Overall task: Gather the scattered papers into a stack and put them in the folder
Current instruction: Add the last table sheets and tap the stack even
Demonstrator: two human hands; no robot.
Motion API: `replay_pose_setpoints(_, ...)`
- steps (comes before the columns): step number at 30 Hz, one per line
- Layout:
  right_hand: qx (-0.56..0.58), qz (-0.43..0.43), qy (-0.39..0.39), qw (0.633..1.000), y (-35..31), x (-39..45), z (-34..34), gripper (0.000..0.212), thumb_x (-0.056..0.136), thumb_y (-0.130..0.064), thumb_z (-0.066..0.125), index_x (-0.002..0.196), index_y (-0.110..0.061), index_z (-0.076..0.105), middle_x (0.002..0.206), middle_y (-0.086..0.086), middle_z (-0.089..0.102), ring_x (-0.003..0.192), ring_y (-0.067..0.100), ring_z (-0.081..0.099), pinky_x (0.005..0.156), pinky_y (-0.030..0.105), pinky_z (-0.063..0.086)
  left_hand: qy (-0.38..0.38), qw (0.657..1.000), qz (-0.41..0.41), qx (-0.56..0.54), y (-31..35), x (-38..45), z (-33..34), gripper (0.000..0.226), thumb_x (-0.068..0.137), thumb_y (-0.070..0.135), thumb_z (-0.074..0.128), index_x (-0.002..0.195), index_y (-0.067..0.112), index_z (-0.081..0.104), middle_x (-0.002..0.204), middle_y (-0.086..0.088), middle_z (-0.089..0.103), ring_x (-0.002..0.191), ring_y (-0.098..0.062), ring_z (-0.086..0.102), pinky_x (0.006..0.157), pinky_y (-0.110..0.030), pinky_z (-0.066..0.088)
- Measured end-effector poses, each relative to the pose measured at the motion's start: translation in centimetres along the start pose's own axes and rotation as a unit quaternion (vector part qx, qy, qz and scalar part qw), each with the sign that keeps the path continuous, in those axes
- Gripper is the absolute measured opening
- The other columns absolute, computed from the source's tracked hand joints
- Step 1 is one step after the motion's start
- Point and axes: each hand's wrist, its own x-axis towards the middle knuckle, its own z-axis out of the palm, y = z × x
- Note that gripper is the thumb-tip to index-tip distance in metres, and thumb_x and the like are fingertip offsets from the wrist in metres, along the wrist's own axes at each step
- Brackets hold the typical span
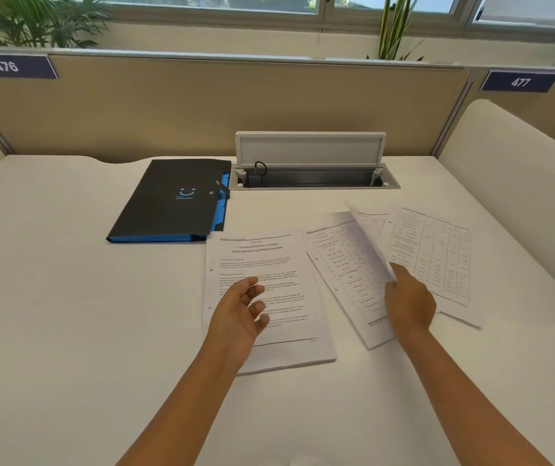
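Pinching a lifted sheet (368, 245) at right of centre, the right hand (410, 302); left hand (240, 316) hovers loosely open over the text page (276, 264).

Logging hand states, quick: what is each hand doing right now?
Left hand: open, fingers relaxed over the text page.
Right hand: holding a lifted table sheet.

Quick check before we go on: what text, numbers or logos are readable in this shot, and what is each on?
"476": blue sign on the partition, left.
"477": blue sign on the partition, right.
Smile logo: black folder; the small words under it are too blurred to read.
Text sheet and table sheets: print too small to read.
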Motion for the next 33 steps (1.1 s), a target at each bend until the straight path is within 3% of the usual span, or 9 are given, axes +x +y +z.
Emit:
replay_pose_setpoints(4, 0.075, -0.049, -0.002, 0.996, -2.5, -1.7, -0.9, 0.034, 0.089, -0.009, 0.05, 0.121, -0.018, 0.058, 0.094, 0.006, 0.071, 0.068, 0.019, 0.059, 0.058, 0.021, 0.04, 0.096, 0.994, -0.049, 0.028, -0.6, 0.5, -0.3, 0.006, 0.085, 0.013, 0.057, 0.085, 0.011, 0.062, 0.076, -0.003, 0.06, 0.052, -0.012, 0.048, 0.039, -0.017, 0.046)
replay_pose_setpoints(10, 0.123, -0.171, -0.052, 0.976, -6.8, -7.2, -1.7, 0.03, 0.085, -0.015, 0.055, 0.109, -0.031, 0.06, 0.09, -0.008, 0.07, 0.068, 0.01, 0.06, 0.053, 0.014, 0.034, 0.076, 0.979, -0.127, 0.142, -0.7, 0.4, -0.1, 0.032, 0.081, 0.037, 0.064, 0.097, 0.01, 0.059, 0.099, -0.009, 0.058, 0.084, -0.024, 0.061, 0.059, -0.035, 0.055)
replay_pose_setpoints(14, 0.108, -0.272, -0.125, 0.948, -8.3, -10.6, -1.4, 0.037, 0.078, -0.011, 0.064, 0.108, -0.032, 0.063, 0.093, -0.012, 0.071, 0.08, 0.01, 0.064, 0.068, 0.013, 0.039, 0.037, 0.978, -0.12, 0.169, -0.5, 0.8, -0.8, 0.049, 0.077, 0.052, 0.06, 0.109, 0.017, 0.057, 0.109, -0.012, 0.063, 0.097, -0.033, 0.064, 0.07, -0.046, 0.057)
replay_pose_setpoints(17, 0.126, -0.313, -0.181, 0.924, -8.3, -11.6, -1.3, 0.04, 0.08, -0.02, 0.064, 0.118, -0.032, 0.059, 0.103, -0.014, 0.07, 0.094, 0.009, 0.061, 0.086, 0.017, 0.039, 0.031, 0.977, -0.077, 0.195, -0.6, 1.3, -2.1, 0.031, 0.081, 0.04, 0.063, 0.107, 0.023, 0.061, 0.098, -0.012, 0.071, 0.092, -0.034, 0.067, 0.076, -0.053, 0.056)
replay_pose_setpoints(19, 0.152, -0.298, -0.264, 0.905, -8.1, -11.4, -1.7, 0.048, 0.082, -0.049, 0.054, 0.129, -0.041, 0.043, 0.105, -0.021, 0.067, 0.099, 0.002, 0.055, 0.093, 0.024, 0.039, 0.048, 0.977, -0.062, 0.199, -0.8, 1.4, -2.6, 0.012, 0.086, 0.021, 0.06, 0.098, 0.024, 0.06, 0.083, -0.007, 0.075, 0.078, -0.029, 0.071, 0.063, -0.046, 0.059)
replay_pose_setpoints(22, 0.187, -0.253, -0.344, 0.885, -7.5, -9.9, -2.0, 0.061, 0.073, -0.08, 0.029, 0.129, -0.055, 0.025, 0.099, -0.032, 0.059, 0.1, -0.002, 0.054, 0.083, 0.022, 0.042, 0.061, 0.978, -0.056, 0.189, -1.0, 1.7, -3.1, 0.022, 0.087, 0.001, 0.05, 0.101, 0.017, 0.057, 0.083, -0.003, 0.074, 0.072, -0.024, 0.07, 0.052, -0.038, 0.056)
replay_pose_setpoints(26, 0.233, -0.162, -0.267, 0.921, -6.0, -6.8, -1.6, 0.05, 0.085, -0.06, 0.043, 0.131, -0.04, 0.035, 0.109, -0.02, 0.06, 0.104, 0.006, 0.057, 0.08, 0.025, 0.042, 0.051, 0.981, -0.042, 0.18, -0.2, 1.9, -3.7, 0.036, 0.087, -0.002, 0.052, 0.119, 0.015, 0.051, 0.107, -0.009, 0.064, 0.09, -0.027, 0.064, 0.064, -0.043, 0.055)
replay_pose_setpoints(30, 0.184, -0.066, -0.17, 0.966, -3.9, -3.9, -0.7, 0.056, 0.088, -0.032, 0.057, 0.138, -0.023, 0.033, 0.14, 0.0, 0.044, 0.129, 0.019, 0.039, 0.098, 0.031, 0.034, -0.011, 0.981, -0.009, 0.191, 1.2, 1.8, -4.1, 0.038, 0.087, 0.003, 0.054, 0.121, 0.018, 0.053, 0.108, -0.003, 0.067, 0.098, -0.023, 0.064, 0.069, -0.04, 0.058)
replay_pose_setpoints(33, 0.326, 0.078, -0.252, 0.908, -3.7, -2.2, -1.1, 0.058, 0.085, -0.027, 0.063, 0.136, -0.019, 0.036, 0.137, 0.005, 0.05, 0.118, 0.018, 0.052, 0.091, 0.03, 0.041, -0.046, 0.973, 0.026, 0.226, 2.6, 1.6, -4.3, 0.034, 0.086, 0.006, 0.056, 0.116, 0.023, 0.056, 0.114, -0.004, 0.066, 0.105, -0.025, 0.062, 0.081, -0.042, 0.055)
